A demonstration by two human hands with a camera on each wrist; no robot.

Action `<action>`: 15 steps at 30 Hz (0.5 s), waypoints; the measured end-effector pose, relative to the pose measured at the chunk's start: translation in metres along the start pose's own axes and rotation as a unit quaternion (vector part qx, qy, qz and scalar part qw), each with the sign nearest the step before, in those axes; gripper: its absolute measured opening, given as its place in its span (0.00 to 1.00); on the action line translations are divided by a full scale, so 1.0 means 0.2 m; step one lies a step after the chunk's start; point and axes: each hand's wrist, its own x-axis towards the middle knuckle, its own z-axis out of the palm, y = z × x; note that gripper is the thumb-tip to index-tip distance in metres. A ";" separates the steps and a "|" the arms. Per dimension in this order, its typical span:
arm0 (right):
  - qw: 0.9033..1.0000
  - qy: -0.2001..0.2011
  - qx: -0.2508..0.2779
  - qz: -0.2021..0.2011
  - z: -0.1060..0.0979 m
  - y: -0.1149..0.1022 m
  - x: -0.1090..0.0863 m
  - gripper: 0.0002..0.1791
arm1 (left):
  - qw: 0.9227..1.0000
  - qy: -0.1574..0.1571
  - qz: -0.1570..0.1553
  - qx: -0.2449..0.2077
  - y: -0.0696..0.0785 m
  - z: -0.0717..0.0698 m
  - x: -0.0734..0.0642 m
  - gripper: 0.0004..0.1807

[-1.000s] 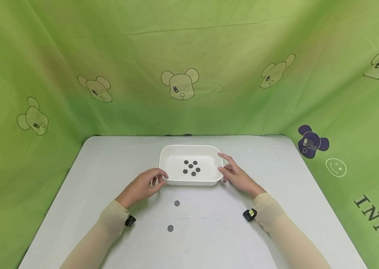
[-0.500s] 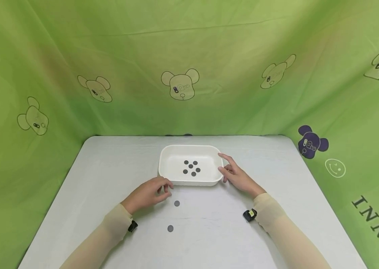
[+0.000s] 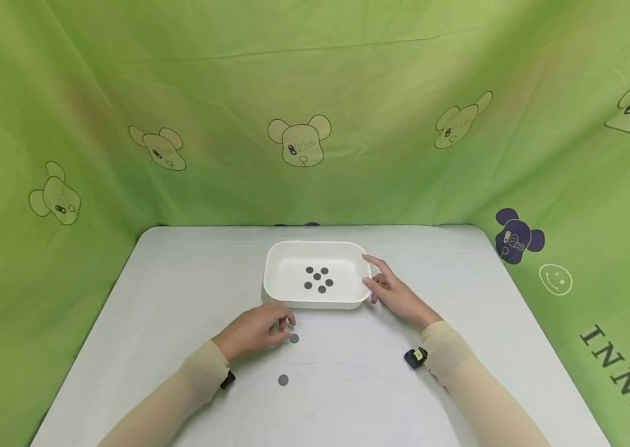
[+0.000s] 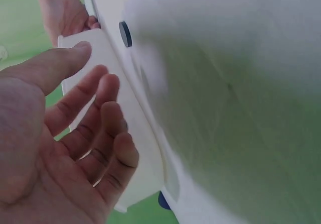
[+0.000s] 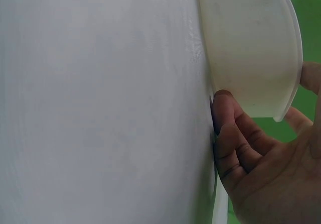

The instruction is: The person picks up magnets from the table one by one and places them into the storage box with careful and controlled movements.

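A white rectangular tray (image 3: pixel 315 304) with rounded corners holds several dark grey discs (image 3: pixel 317 277) on its floor. My right hand (image 3: pixel 399 298) grips the tray's right end; in the right wrist view the thumb lies at the rim and the fingers are against the outer wall. Just in front of the tray's left corner hovers my left hand (image 3: pixel 253 330), fingers loosely bent, holding nothing. Its thumb tip is close beside a grey disc (image 3: pixel 294 338) on the table; whether they touch, I cannot tell. Another disc (image 3: pixel 284 380) lies nearer the person.
The table (image 3: pixel 348 397) has a white cover. Green cloth (image 3: pixel 304 198) with bear drawings hangs behind it and at both sides. Each wrist carries a small black device, such as the one at the right sleeve (image 3: pixel 415 357).
My left hand has left the tray's front left corner and come toward the person and to the right, to the nearer disc. The right hand and tray have stayed in place.
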 end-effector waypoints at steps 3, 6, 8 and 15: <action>1.000 -0.001 -0.003 0.001 0.00 0.00 0.00 0.37 | 1.000 -0.008 -0.012 0.005 0.02 0.01 0.00 0.09; 1.000 0.000 -0.002 0.001 -0.01 0.00 -0.01 0.38 | 1.000 -0.010 -0.013 0.014 0.03 0.03 0.01 0.10; 1.000 0.002 -0.004 0.000 0.00 -0.01 -0.01 0.37 | 1.000 -0.013 -0.015 0.023 0.03 0.04 0.02 0.10; 1.000 0.002 -0.002 0.000 0.00 -0.01 -0.01 0.37 | 0.999 -0.017 -0.008 0.050 0.05 0.06 0.03 0.08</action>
